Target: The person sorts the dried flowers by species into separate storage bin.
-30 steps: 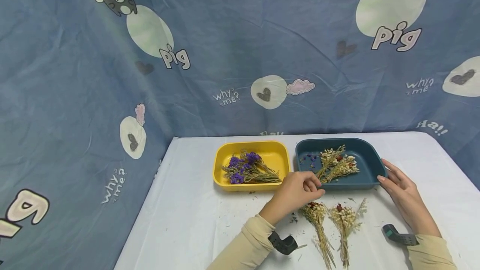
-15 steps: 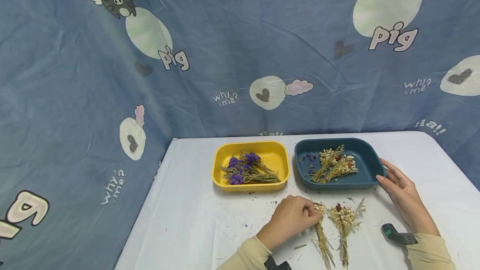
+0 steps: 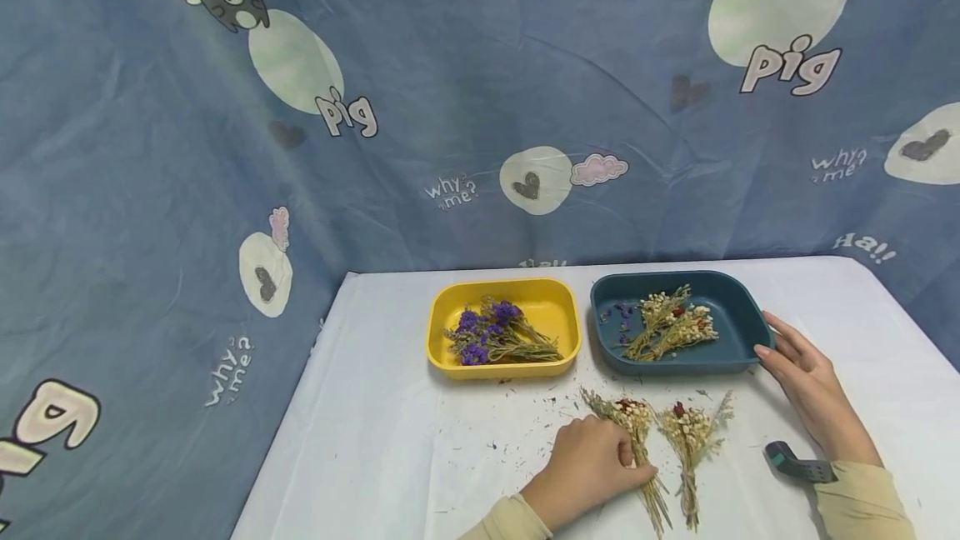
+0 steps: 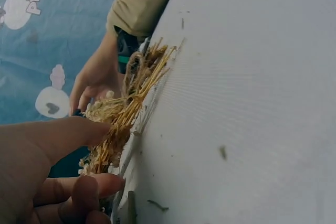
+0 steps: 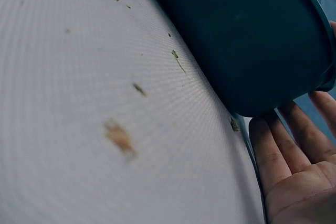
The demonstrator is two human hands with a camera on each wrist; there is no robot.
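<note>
My left hand [image 3: 588, 469] holds the stems of a dried flower bunch [image 3: 634, 421] on the white table. In the left wrist view, its thumb and curled fingers lie on either side of the straw-coloured stems [image 4: 137, 98]; the far side of the grip is hidden. A second dried flower bunch [image 3: 690, 433], tied round its stems, lies just to the right. My right hand [image 3: 813, 390] touches the right end of a dark blue tray [image 3: 731, 307], its fingers fairly straight against the outer wall [image 5: 252, 51]. Two pale bunches [image 3: 678, 330] and loose purple petals lie inside that tray.
Left of the blue tray stands a yellow tray [image 3: 555, 294] with purple dried flowers [image 3: 480, 336]. Small plant crumbs are scattered over the white tabletop [image 3: 375, 432]. A blue printed cloth [image 3: 420, 107] hangs behind the table. Dark straps sit at my wrists.
My left hand has moved from the blue tray's front edge down towards me, past the flower heads to the left bunch's stems. My right hand has stayed at the tray's right end.
</note>
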